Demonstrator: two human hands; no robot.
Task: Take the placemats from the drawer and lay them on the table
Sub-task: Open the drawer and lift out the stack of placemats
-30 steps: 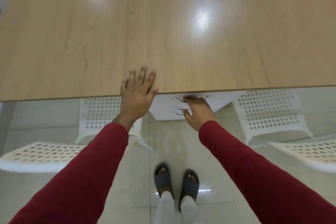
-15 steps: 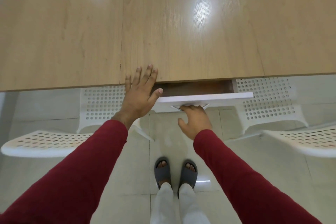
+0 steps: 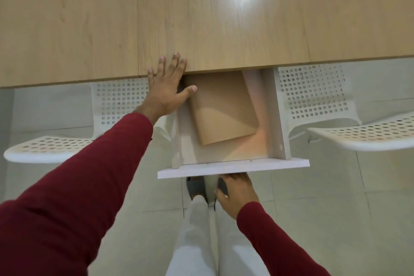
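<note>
The white drawer (image 3: 233, 152) stood pulled well out from under the near edge of the wooden table (image 3: 201, 18). Inside it lay the tan placemats (image 3: 224, 110), a flat stack turned a little askew, its far part hidden beneath the tabletop, its near corner short of the drawer front.

The left hand (image 3: 167, 87) rested flat on the table's near edge, fingers straight and spread, gripping nothing, thumb reaching out over the drawer's left side. The right hand (image 3: 237, 195) was under the drawer's front panel, on the near side, with its fingers tucked up behind the panel; whether they gripped a handle could not be told.

A white perforated chair (image 3: 112, 105) stood to the left of the drawer and another chair (image 3: 313, 94) to the right, both on a pale tiled floor (image 3: 336, 208).
</note>
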